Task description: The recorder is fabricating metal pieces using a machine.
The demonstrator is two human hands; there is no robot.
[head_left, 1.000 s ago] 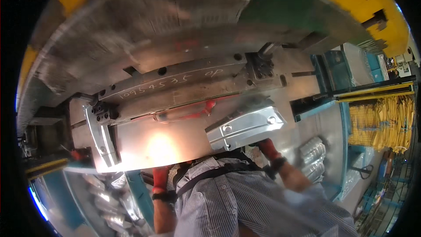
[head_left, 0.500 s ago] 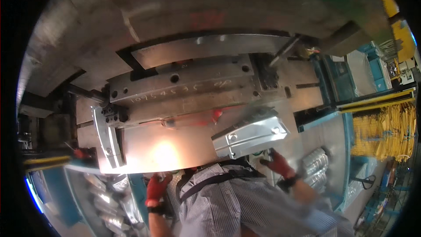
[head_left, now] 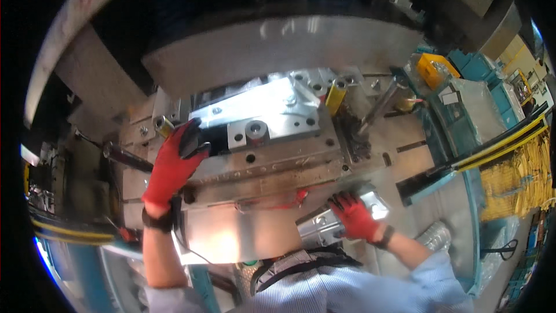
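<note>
left glove (head_left: 175, 164) — red and black | shirt (head_left: 370, 290) — striped pale blue | yellow bin (head_left: 429, 71)

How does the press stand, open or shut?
Open: the upper block hangs apart from the lower die, exposing the shiny metal panel on it, with the left hand at the panel's left end.

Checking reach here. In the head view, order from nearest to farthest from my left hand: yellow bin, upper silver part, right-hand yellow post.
From your left hand:
1. Upper silver part: at the hand's upper right.
2. Right-hand yellow post: right of that part.
3. Yellow bin: farthest right of the three.
</note>
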